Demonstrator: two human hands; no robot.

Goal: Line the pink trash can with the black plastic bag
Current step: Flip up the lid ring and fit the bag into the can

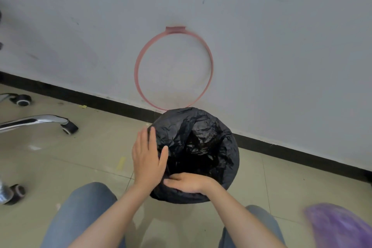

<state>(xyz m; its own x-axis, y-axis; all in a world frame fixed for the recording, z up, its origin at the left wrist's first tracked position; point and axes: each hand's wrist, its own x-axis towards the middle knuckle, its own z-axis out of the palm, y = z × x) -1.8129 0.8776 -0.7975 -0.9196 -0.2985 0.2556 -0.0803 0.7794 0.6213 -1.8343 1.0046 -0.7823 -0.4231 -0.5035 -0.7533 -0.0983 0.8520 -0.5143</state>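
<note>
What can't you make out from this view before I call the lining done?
- Trash can body: head view, wholly covered by the black bag.
- Bag's near rim: under the left hand and right hand.
- Purple object: blurred, cut off by the lower right corner.

**Tiled floor by the wall**

The floor [94,157] is pale tile, scuffed and dusty, meeting a black skirting [112,103] along the wall. A can wrapped in a black bag [203,127] stands on it close to the skirting. A pink ring [141,60] leans against the wall just behind it. To the left, chair castors [69,127] on chrome legs rest on the tiles. Yellow scraps [120,163] lie between chair and can. A blurred purple thing [338,225] sits at the near right.
</note>
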